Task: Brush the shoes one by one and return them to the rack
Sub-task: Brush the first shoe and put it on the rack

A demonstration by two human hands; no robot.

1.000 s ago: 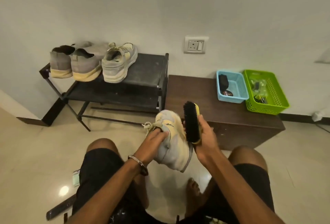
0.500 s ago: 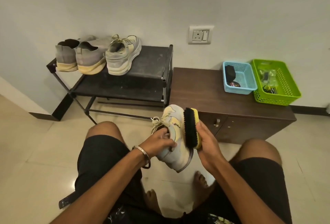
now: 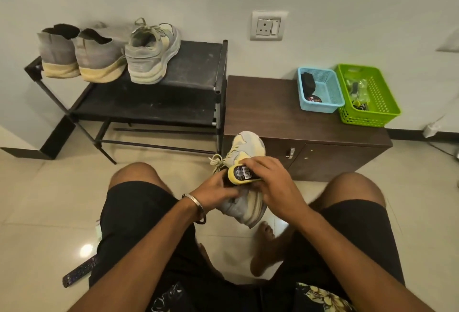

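Observation:
A pale grey and yellow sneaker [image 3: 244,149] is held between my knees, toe pointing away. My left hand [image 3: 216,193] grips it at the heel opening. My right hand [image 3: 269,181] presses a yellow-backed brush [image 3: 242,174] bristles down on the shoe's upper, its barcode label facing up. On the black rack [image 3: 198,63] at the left stand three shoes: two grey slip-ons [image 3: 58,54] [image 3: 99,58] and a matching laced sneaker [image 3: 151,54]. The rack's right half is bare.
A low brown cabinet [image 3: 268,113] stands right of the rack, bearing a blue basket [image 3: 331,88] and a green basket [image 3: 380,95] with small items. A remote control [image 3: 79,272] lies on the tiled floor by my left thigh. My bare feet rest below the shoe.
My right hand turned the brush from bristles facing me to bristles down on the shoe's upper. The shoe stayed in my left hand. The view shifted slightly.

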